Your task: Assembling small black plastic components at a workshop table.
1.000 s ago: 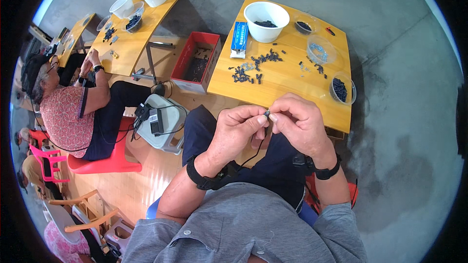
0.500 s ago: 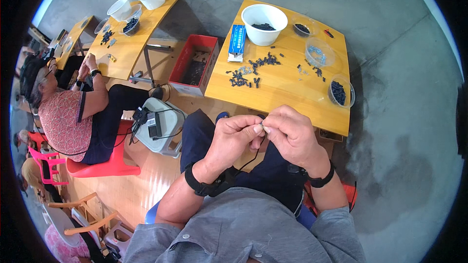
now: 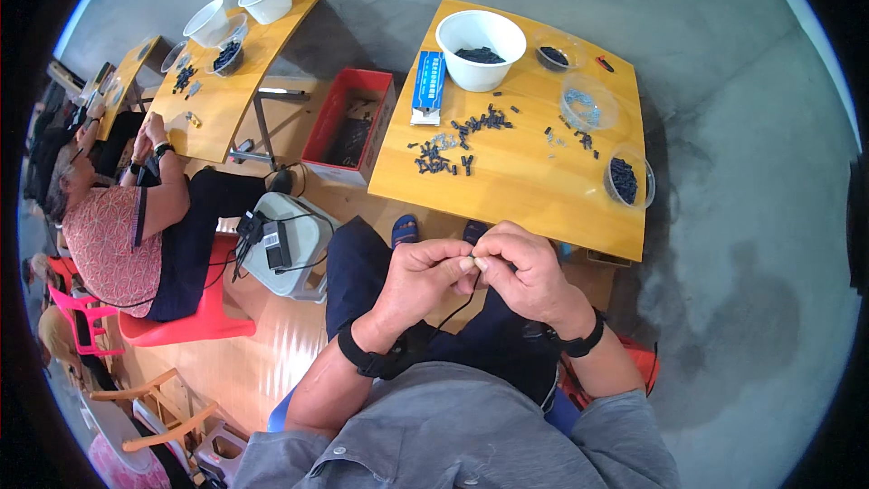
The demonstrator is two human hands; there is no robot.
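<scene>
Pinching a tiny pale part between both hands: left hand and right hand fingers are pressing together on it, meeting fingertip-to-fingertip above the lap, near side of the bench.

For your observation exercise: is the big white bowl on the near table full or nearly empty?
Nearly empty: the white bowl shows only a few dark pieces at its bottom.

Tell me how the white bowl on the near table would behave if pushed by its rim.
The white bowl is probably light: it looks like thin plastic and holds only a shallow layer of small dark parts. It would likely slide on the smooth wooden table rather than tip, since its wide mouth sits low. A hard shove might scatter the loose pieces lying nearby.
</scene>
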